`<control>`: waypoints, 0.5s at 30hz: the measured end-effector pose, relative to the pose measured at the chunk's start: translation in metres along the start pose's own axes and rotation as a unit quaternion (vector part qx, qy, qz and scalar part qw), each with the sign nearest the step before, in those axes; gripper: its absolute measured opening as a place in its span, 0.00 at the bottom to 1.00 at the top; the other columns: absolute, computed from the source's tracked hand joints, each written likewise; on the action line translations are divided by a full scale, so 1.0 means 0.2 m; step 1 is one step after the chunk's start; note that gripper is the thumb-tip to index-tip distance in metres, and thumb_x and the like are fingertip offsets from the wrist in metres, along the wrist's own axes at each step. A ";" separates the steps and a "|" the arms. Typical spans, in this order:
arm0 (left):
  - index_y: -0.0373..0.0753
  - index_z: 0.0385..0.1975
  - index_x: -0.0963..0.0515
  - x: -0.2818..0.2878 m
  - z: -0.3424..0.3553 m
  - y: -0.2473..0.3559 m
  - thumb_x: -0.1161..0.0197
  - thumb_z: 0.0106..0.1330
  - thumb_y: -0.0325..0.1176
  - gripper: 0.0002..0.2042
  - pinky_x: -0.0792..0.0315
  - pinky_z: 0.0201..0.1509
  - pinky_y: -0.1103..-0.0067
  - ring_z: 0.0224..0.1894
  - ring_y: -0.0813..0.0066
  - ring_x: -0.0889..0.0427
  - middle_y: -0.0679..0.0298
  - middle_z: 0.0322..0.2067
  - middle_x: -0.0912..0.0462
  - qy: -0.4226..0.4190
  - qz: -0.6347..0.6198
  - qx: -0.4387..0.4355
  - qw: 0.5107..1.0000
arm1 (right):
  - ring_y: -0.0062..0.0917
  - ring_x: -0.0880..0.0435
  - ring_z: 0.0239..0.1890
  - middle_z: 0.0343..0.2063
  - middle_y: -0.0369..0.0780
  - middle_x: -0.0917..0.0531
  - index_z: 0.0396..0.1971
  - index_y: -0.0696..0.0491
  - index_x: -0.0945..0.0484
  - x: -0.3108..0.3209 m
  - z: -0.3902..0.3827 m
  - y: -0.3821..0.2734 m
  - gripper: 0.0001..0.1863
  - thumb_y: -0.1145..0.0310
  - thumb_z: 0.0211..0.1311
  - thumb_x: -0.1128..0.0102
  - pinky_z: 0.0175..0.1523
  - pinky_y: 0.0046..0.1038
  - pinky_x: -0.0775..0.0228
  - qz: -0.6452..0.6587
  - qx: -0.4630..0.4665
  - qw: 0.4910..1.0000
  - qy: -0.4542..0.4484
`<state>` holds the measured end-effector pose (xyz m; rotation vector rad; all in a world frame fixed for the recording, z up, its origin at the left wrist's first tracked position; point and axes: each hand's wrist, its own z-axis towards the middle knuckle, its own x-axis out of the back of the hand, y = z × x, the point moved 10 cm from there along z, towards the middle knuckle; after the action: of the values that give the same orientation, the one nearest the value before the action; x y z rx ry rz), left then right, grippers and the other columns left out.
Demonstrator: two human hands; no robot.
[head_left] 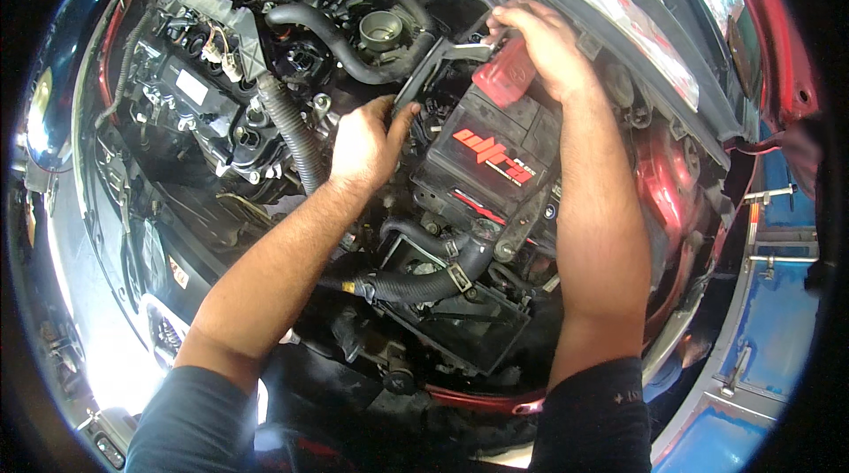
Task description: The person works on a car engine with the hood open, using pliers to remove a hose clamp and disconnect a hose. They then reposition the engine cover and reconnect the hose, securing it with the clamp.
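Note:
My left hand (pixel 369 139) is closed on a long black bracket-like part (pixel 423 73), its thumb along the side, between the engine and the battery (pixel 522 124). My right hand (pixel 548 44) reaches over the red terminal cover (pixel 502 73) on the battery's top, fingers curled near the part's pale, angled upper end; what they hold is hidden. A thick black hose (pixel 345 49) curves round a round metal opening (pixel 382 29) just beyond my left hand. A ribbed hose (pixel 292 128) runs down past its left side.
The engine (pixel 190 102) fills the upper left. An open black plastic box (pixel 478 336) and more hoses lie below the battery. Red bodywork (pixel 663 186) and a grey trim panel border the bay at the right. A blue metal cabinet (pixel 778 314) stands beyond the car.

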<state>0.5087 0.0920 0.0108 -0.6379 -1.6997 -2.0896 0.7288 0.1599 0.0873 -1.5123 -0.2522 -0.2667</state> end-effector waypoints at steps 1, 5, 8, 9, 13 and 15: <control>0.29 0.35 0.19 -0.01 -0.01 -0.02 0.38 0.69 0.47 0.20 0.23 0.34 0.65 0.30 0.48 0.15 0.45 0.23 0.19 -0.021 -0.004 0.015 1.000 | 0.24 0.18 0.38 0.33 0.37 0.17 0.35 0.57 0.20 -0.02 0.00 -0.03 0.11 0.64 0.63 0.41 0.51 0.28 0.30 0.017 0.031 0.999 -0.023; 0.30 0.37 0.21 0.07 -0.01 -0.05 0.42 0.72 0.45 0.20 0.25 0.32 0.64 0.28 0.47 0.17 0.45 0.22 0.19 0.004 -0.021 0.020 1.000 | 0.24 0.18 0.44 0.38 0.38 0.16 0.44 0.57 0.20 -0.07 -0.03 -0.11 0.19 0.56 0.66 0.42 0.53 0.29 0.31 0.063 0.090 0.991 -0.074; 0.30 0.32 0.23 0.08 0.00 -0.04 0.44 0.73 0.46 0.20 0.26 0.31 0.62 0.27 0.44 0.18 0.43 0.21 0.21 0.042 -0.009 0.013 0.999 | 0.27 0.19 0.53 0.46 0.41 0.16 0.54 0.56 0.23 -0.09 -0.05 -0.15 0.31 0.43 0.69 0.47 0.62 0.34 0.35 0.062 0.109 0.988 -0.092; 0.30 0.31 0.23 0.07 0.00 -0.04 0.44 0.73 0.46 0.21 0.27 0.30 0.61 0.27 0.43 0.19 0.43 0.21 0.21 0.052 0.003 0.019 0.998 | 0.27 0.19 0.53 0.47 0.41 0.16 0.54 0.56 0.23 -0.09 -0.05 -0.13 0.32 0.41 0.69 0.49 0.63 0.35 0.37 0.068 0.094 0.989 -0.089; 0.30 0.27 0.23 0.05 0.03 -0.04 0.48 0.75 0.50 0.25 0.27 0.32 0.59 0.28 0.40 0.19 0.42 0.21 0.21 0.064 0.016 0.038 0.997 | 0.29 0.20 0.55 0.49 0.42 0.17 0.55 0.55 0.22 -0.07 -0.03 -0.10 0.36 0.36 0.69 0.54 0.66 0.36 0.38 0.063 0.076 0.993 -0.069; 0.30 0.27 0.22 0.06 0.03 -0.05 0.50 0.75 0.51 0.26 0.27 0.34 0.60 0.29 0.42 0.19 0.43 0.21 0.21 0.075 -0.011 0.057 0.995 | 0.28 0.20 0.56 0.50 0.42 0.17 0.54 0.55 0.22 -0.06 -0.03 -0.12 0.36 0.35 0.69 0.54 0.65 0.35 0.38 0.043 0.092 0.993 -0.068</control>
<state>0.4940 0.1007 0.0117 -0.4186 -1.7316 -1.9840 0.7095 0.1534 0.1051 -1.3568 -0.3108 -0.0705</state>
